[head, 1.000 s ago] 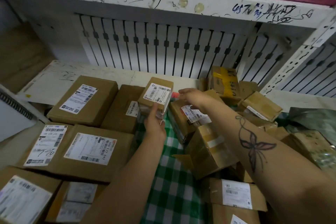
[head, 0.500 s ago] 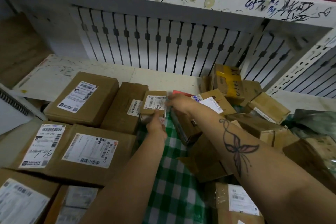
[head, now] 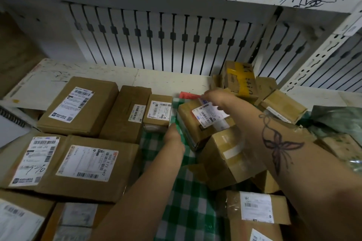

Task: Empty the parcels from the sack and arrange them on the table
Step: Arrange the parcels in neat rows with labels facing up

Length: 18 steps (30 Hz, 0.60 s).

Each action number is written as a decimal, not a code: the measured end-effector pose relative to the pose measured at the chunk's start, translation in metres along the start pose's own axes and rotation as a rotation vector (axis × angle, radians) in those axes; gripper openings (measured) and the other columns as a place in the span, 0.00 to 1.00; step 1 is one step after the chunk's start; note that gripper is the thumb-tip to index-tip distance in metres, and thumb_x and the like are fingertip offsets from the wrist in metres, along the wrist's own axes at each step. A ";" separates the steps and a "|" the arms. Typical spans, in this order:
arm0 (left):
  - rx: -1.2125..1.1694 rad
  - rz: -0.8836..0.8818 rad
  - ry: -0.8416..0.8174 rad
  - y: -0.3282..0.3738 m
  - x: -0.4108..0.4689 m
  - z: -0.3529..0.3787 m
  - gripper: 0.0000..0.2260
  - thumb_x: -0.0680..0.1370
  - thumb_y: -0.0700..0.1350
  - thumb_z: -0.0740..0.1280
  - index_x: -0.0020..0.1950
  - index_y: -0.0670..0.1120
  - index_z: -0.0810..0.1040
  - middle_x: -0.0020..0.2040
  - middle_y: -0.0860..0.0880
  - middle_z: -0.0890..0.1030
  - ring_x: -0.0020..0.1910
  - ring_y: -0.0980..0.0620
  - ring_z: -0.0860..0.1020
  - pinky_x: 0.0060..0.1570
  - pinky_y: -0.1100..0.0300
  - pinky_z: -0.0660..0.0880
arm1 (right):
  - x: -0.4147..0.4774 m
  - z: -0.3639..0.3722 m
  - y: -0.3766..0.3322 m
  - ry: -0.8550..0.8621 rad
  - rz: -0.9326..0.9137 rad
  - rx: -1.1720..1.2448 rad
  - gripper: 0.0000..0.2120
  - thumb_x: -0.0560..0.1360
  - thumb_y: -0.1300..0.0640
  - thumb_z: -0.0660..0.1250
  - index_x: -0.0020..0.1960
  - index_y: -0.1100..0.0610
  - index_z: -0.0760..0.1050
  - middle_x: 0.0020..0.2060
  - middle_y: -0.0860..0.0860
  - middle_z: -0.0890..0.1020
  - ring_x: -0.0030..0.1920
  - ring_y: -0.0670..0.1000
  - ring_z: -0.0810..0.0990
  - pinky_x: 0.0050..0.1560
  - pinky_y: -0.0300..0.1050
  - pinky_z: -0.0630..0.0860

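Since the small box (head: 159, 112) lies flat on the table (head: 166, 79) at centre frame, flush against the brown box (head: 125, 115) on its left, I read the step as placing: one parcel being squared into the row. At its near right corner is the left hand (head: 173, 135). It's seen from behind, so I can't tell whether the fingers pinch the box or just nudge it. Over the labelled box (head: 197, 123), just right of the small one, is the right hand (head: 214, 97). Its fingers curl down near a red strip (head: 189, 95) and a white label edge, too blurred to tell whether they grip anything.

Next move, my guess: release the small box, then take the labelled box. It's tilted and leans on the taped box (head: 229, 154), so it wants both hands and a clean lift before going left. Dragging it could shift the pile (head: 282, 103) at right. Free slots are the checked cloth (head: 186, 191) in front of the small box, or bare table behind it.

Progress looks like roughly half. Left of frame is arranged, labels up. Right is a loose heap on the cloth, likely the sack.

Diff: 1 s ago the left hand held the small box in the air, 0.5 s ago it was nearly down, now it's seated. Then the right hand was beside the box's top edge; now it's apart from it, over the labelled box.
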<state>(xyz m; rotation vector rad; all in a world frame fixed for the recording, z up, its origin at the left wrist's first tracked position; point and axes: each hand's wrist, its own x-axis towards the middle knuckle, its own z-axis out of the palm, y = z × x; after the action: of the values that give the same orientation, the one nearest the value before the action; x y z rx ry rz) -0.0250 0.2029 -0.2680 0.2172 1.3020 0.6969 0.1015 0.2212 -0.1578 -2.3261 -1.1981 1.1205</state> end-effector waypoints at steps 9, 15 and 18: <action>0.355 -0.053 -0.110 -0.014 -0.008 0.027 0.31 0.71 0.54 0.71 0.70 0.44 0.67 0.66 0.41 0.74 0.64 0.40 0.72 0.55 0.47 0.69 | 0.016 -0.021 0.044 0.060 0.046 0.008 0.14 0.80 0.60 0.57 0.63 0.65 0.71 0.59 0.60 0.74 0.55 0.57 0.73 0.56 0.45 0.68; 0.361 -0.096 -0.144 -0.022 -0.004 0.032 0.28 0.69 0.52 0.74 0.65 0.43 0.73 0.54 0.40 0.81 0.49 0.41 0.79 0.37 0.52 0.73 | 0.074 -0.011 0.077 0.142 0.188 -0.168 0.26 0.75 0.42 0.58 0.68 0.53 0.69 0.67 0.58 0.70 0.67 0.61 0.67 0.67 0.58 0.61; 0.329 -0.113 -0.174 -0.025 -0.010 0.034 0.21 0.72 0.51 0.72 0.60 0.43 0.74 0.47 0.40 0.81 0.43 0.42 0.79 0.38 0.52 0.72 | 0.090 -0.006 0.089 0.132 0.155 -0.163 0.25 0.73 0.42 0.58 0.65 0.54 0.70 0.63 0.57 0.74 0.63 0.61 0.71 0.63 0.57 0.66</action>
<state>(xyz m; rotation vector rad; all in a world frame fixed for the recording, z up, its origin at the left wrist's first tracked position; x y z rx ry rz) 0.0143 0.1857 -0.2632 0.4574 1.2455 0.3565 0.1874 0.2383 -0.2495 -2.6099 -1.1143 0.9295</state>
